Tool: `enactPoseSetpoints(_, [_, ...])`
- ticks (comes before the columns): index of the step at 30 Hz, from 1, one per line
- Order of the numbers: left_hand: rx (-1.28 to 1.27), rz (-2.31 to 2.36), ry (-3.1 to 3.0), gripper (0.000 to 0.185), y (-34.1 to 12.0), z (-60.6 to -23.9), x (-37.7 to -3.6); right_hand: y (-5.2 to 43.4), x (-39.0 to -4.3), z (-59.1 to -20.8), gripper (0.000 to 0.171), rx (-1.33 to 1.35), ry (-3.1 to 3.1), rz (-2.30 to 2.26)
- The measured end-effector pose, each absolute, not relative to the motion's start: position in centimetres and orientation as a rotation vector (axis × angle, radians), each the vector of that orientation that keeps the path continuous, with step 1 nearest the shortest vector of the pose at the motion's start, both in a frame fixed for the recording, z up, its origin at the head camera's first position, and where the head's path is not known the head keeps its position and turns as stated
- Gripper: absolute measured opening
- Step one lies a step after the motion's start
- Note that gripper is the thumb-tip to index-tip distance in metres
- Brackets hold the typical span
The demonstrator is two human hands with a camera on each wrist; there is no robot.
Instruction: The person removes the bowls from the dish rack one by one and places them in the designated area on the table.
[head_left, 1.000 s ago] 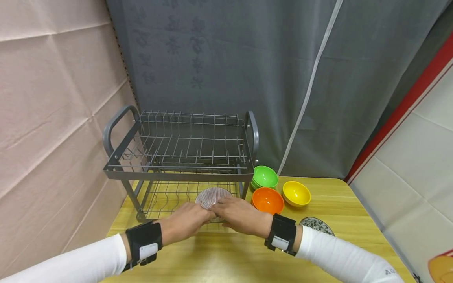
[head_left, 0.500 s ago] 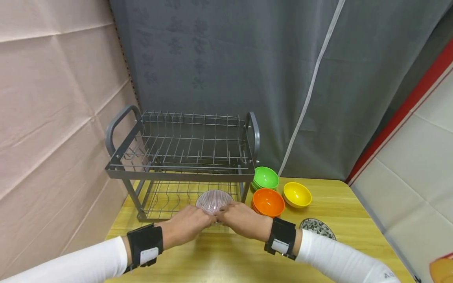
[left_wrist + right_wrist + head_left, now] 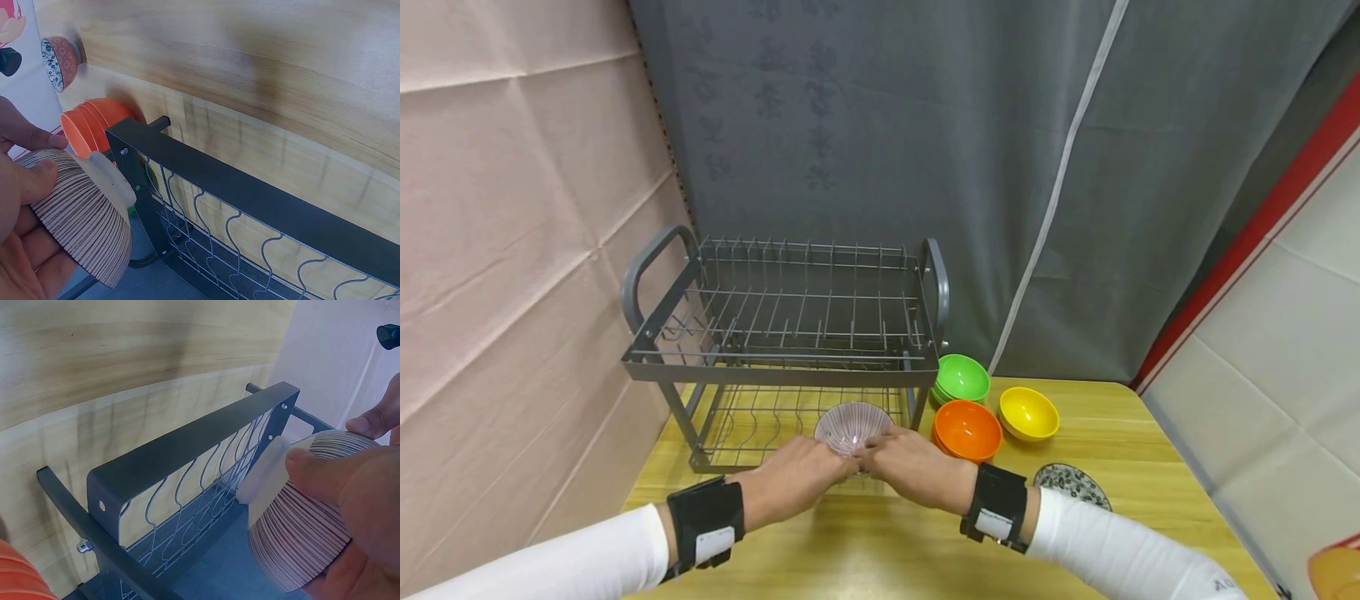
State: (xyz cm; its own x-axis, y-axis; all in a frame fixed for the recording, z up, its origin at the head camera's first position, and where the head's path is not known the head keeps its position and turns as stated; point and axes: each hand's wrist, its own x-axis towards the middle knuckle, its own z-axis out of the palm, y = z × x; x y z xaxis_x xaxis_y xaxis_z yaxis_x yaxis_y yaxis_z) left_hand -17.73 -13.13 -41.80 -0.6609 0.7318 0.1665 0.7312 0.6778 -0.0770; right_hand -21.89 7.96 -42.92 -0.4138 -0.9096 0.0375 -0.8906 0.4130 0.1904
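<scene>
A: Item one, far left?

B: Grey two-tier dish rack (image 3: 782, 333), wire shelves, handle at each end, standing on the wooden tabletop (image 3: 880, 550).

A: Next?

B: Left hand (image 3: 793, 479), fingers curled round the near left side of a striped bowl (image 3: 853, 427).

A: Describe the bowl.

B: Small, round, pale, with fine dark stripes fanning from the centre inside and running down the outside; plain unglazed foot ring (image 3: 112, 180). It is tilted, held at the front edge of the rack's lower shelf, right of middle.

A: Then?

B: Right hand (image 3: 910, 467), gripping the bowl's near right side, thumb on the striped wall (image 3: 312, 464).

A: Further right?

B: Orange bowls (image 3: 967, 428), green bowls (image 3: 962, 377) behind, yellow bowl (image 3: 1028, 411), then a patterned bowl (image 3: 1070, 481) nearest the right sleeve.
</scene>
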Motion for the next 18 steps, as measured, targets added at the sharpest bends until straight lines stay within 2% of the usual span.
enactPoseSetpoints(18, [-1.193, 0.037, -2.676, 0.004, -13.26, -41.83, -17.63, 8.01, -21.81, -42.65, 0.027, 1.608, -2.514, -0.231])
